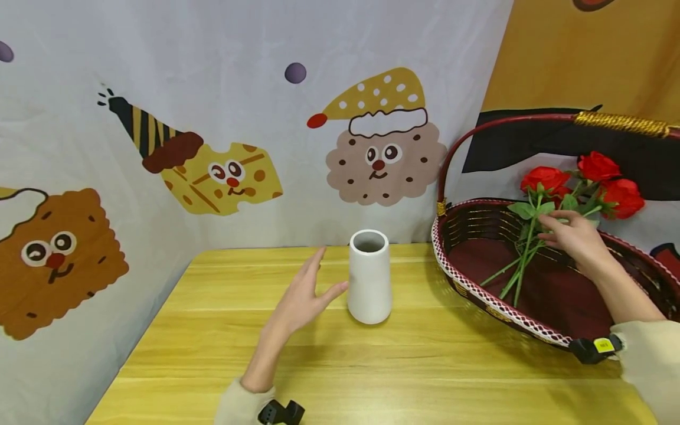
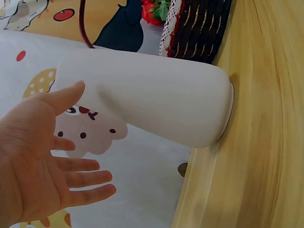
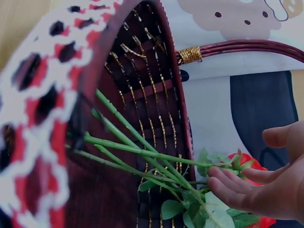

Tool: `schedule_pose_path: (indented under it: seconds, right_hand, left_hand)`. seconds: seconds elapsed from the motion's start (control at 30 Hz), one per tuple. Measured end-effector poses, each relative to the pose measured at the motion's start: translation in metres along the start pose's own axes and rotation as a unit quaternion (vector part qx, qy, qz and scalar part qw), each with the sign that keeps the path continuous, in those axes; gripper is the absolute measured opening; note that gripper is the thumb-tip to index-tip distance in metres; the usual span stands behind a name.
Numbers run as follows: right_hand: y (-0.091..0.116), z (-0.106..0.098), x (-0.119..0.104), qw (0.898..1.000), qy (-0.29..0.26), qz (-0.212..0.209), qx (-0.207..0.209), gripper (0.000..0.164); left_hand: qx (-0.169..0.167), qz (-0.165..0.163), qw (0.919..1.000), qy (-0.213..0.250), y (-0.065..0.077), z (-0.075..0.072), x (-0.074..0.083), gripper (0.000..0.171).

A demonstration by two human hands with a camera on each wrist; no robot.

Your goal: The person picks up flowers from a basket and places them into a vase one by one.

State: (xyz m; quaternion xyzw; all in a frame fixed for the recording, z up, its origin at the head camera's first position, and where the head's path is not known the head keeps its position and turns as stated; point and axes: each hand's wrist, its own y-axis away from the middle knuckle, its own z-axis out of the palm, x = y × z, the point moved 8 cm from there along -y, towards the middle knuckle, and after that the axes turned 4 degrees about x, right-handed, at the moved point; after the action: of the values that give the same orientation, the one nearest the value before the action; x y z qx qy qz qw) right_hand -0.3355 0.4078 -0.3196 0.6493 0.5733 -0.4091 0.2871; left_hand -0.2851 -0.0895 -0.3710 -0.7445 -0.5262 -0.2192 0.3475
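A white vase [image 1: 369, 289] stands upright on the wooden table, its mouth facing up. My left hand [image 1: 300, 301] is just left of it, thumb spread from the straight fingers; the left wrist view shows the palm turned to the vase [image 2: 156, 97] with nothing in it. On the right, several red roses [image 1: 621, 198] with green stems lean in a woven basket [image 1: 496, 310], blooms toward its back edge. My right hand [image 1: 576, 239] reaches over the basket to the upper stems. Its fingers, near the leaves, are extended, with the thumb apart; whether they touch a stem is unclear.
A dark red basket handle [image 1: 510, 120] with gold wrapping arches high over the basket. Behind the table [image 1: 425, 372] hangs a white cloth [image 1: 255, 106] printed with cartoon snacks, and it continues along the left side.
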Motion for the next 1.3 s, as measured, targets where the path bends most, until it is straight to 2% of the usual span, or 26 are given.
schedule_pose_path:
  seconds: [0.37,0.7,0.83,1.03,1.2,1.3]
  right_hand:
    - [-0.012,0.008,0.015,0.999,-0.001,0.026,-0.031,0.078]
    - [-0.016,0.011,0.027,0.996,-0.04,0.058,-0.062,0.075]
    - [-0.018,0.015,0.029,0.994,-0.068,0.054,-0.067,0.069]
    - [-0.019,0.022,0.032,0.987,-0.115,0.064,-0.09,0.046]
    - [-0.019,0.022,0.032,0.987,-0.119,0.059,-0.088,0.04]
    - [-0.019,0.022,0.032,0.988,-0.126,0.052,-0.077,0.046]
  left_hand:
    - [-0.01,-0.001,0.9996,0.025,-0.003,0.01,-0.001,0.099]
    - [-0.022,0.0,0.9998,0.004,-0.008,0.021,0.003,0.103]
    - [-0.024,0.003,0.9996,0.011,-0.01,0.024,0.005,0.103]
    - [-0.03,0.008,0.9995,0.012,-0.013,0.03,0.008,0.106]
    - [-0.032,0.017,0.9989,0.028,-0.016,0.036,0.009,0.109]
    - [-0.034,0.019,0.9984,0.042,-0.018,0.039,0.009,0.112]
